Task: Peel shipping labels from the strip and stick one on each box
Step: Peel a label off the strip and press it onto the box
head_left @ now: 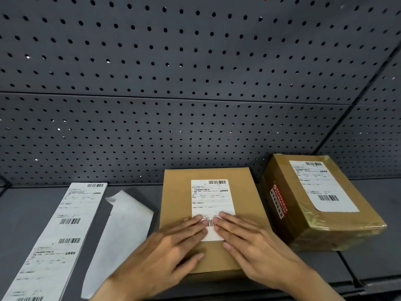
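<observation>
Both hands flat on the near cardboard box (173, 192), centre of the dark grey shelf (26, 213). Left hand (173, 242) and right hand (245, 237) have fingers straight and together, palms down, pressing the lower part of the shipping label (211, 198) on the box top. Nothing gripped by either. Fingertips nearly meet over the label's lower barcode.

Label: white rectangle, portrait, barcode top right, printed text rows and ruled lines in the middle, second barcode partly covered by the fingers. Sits roughly centred on the plain brown lid, edges parallel to the box.

Second box (338, 224) to the right, just beside the first, turned at an angle, wrapped in glossy clear tape. It carries its own white label (321, 187) on top and a red sticker (277, 200) on the left side face.

Label strip (56, 242) lies left on the shelf, running from the back toward the near edge, several printed labels with barcodes on it. Blank white backing sheet (121, 235) between strip and near box, far corner curled up.

Perforated grey back panel (195, 72) behind everything.
</observation>
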`<state>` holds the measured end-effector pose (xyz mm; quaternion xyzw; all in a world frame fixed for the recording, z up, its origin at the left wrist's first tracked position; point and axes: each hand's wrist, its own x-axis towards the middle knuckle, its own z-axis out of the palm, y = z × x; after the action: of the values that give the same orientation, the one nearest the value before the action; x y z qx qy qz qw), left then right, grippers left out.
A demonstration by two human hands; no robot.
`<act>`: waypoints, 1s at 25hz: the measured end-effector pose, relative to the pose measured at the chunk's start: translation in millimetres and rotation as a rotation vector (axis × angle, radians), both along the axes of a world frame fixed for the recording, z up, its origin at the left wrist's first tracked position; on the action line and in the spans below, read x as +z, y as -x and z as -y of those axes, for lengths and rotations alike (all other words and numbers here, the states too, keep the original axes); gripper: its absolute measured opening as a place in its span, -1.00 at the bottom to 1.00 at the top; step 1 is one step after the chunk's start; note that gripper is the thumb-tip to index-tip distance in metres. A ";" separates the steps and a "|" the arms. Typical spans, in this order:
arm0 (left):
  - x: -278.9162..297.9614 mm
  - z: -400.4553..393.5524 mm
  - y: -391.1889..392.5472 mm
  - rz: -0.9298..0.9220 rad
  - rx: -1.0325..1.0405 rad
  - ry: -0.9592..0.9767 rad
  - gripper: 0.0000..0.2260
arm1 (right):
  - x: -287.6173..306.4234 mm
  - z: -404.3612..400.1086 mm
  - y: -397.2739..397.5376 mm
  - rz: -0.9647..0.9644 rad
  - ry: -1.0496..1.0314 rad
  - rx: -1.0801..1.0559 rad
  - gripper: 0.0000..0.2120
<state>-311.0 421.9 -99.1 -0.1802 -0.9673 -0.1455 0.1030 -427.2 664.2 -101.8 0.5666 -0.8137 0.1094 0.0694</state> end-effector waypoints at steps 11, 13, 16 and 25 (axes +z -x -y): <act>-8.3 12.0 -24.3 -0.248 0.150 -0.233 -0.63 | -4.2 -64.8 -6.9 0.073 0.234 -0.206 -0.50; -6.5 16.6 -34.5 -0.184 0.308 -0.298 -0.49 | -3.9 -67.2 -14.7 0.370 0.321 -0.387 -0.33; -9.3 12.5 -53.2 0.093 0.643 -0.740 -0.20 | -6.8 -59.1 -23.4 0.871 0.470 -0.650 -0.07; -9.6 -50.2 -50.8 0.263 0.886 -1.501 -0.53 | 1.2 -22.5 -54.5 1.459 0.805 -0.961 -0.37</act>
<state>-260.2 472.0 -108.7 0.3450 -0.6016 -0.7089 0.1289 -372.7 686.7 -100.6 -0.1010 -0.7032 0.6660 -0.2272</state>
